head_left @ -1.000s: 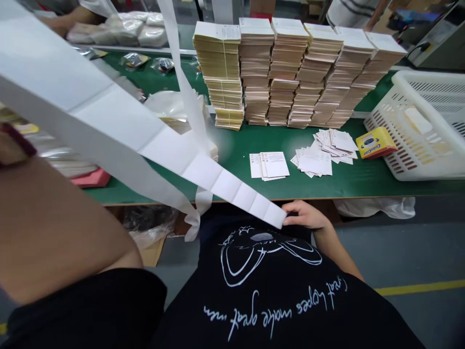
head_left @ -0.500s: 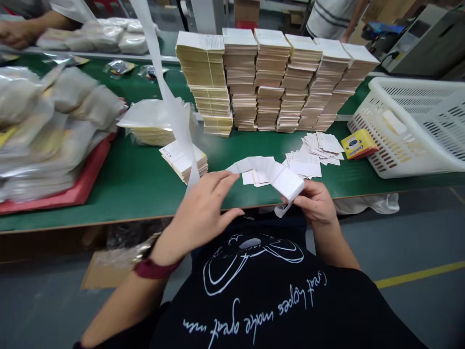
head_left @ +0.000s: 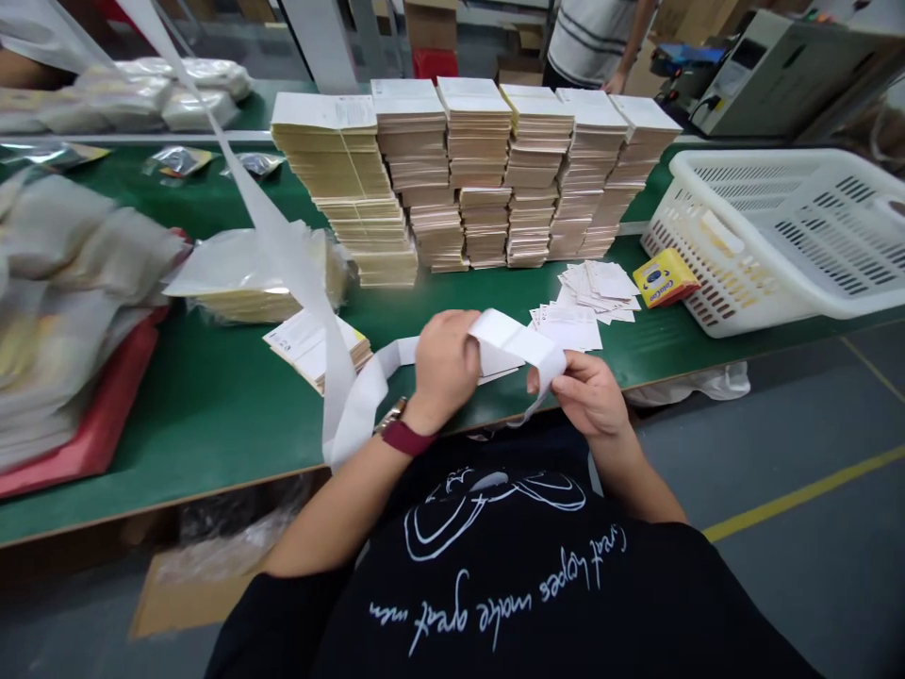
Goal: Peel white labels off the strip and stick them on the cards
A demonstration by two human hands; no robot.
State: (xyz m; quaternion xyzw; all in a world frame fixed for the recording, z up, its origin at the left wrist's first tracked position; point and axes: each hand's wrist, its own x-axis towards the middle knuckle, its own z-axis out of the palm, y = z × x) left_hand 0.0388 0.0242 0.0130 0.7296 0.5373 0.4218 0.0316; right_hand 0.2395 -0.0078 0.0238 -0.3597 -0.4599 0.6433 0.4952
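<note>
A long white paper strip (head_left: 513, 338) hangs down from the upper left, loops over the table edge and runs between my hands. My left hand (head_left: 447, 366) is closed round the strip above the middle of the bench edge. Pinched in the fingers of my right hand (head_left: 592, 391) is the strip's folded end, with a loose tail curling below. Small white cards (head_left: 501, 363) lie partly hidden behind the strip. Left of my left hand stands a short stack of printed cards (head_left: 315, 349). Beyond my right hand, more loose white cards (head_left: 590, 297) are spread out.
Tall card stacks (head_left: 481, 170) line the back of the green table (head_left: 212, 424). A white plastic basket (head_left: 764, 226) stands right, a yellow packet (head_left: 665, 278) against it. Bagged cards (head_left: 247, 273) and a red tray (head_left: 106, 415) of bags are left. A person (head_left: 594, 42) stands behind.
My left hand has moved right and closed on the strip; it was open before. The strip now loops lower on the left. The whole view has shifted slightly.
</note>
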